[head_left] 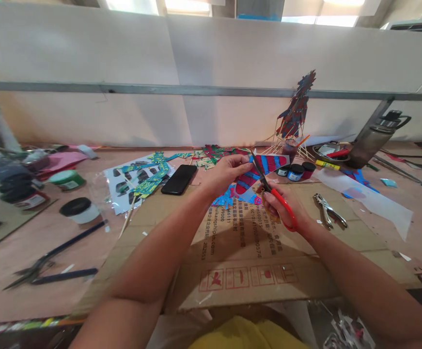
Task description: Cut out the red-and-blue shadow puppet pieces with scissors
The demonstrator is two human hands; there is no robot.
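Over the cardboard, my left hand (228, 170) pinches a sheet painted in red and blue stripes (271, 164). My right hand (281, 206) is wrapped around scissors with red handles (286, 206). Their dark blades lie along the painted sheet, close to my left fingertips; whether they are cutting right now I cannot tell. Below the sheet, blue and pink painted cutouts (225, 198) rest on the printed cardboard (232, 271), partly hidden by my hands.
A black phone (179, 179) lies left of my hands, beside yellow-green painted cutouts (150, 182). To the right are a metal hole punch (329, 212), small paint jars (296, 172) and a dark bottle (372, 138). Long-handled shears (51, 261) lie at the left.
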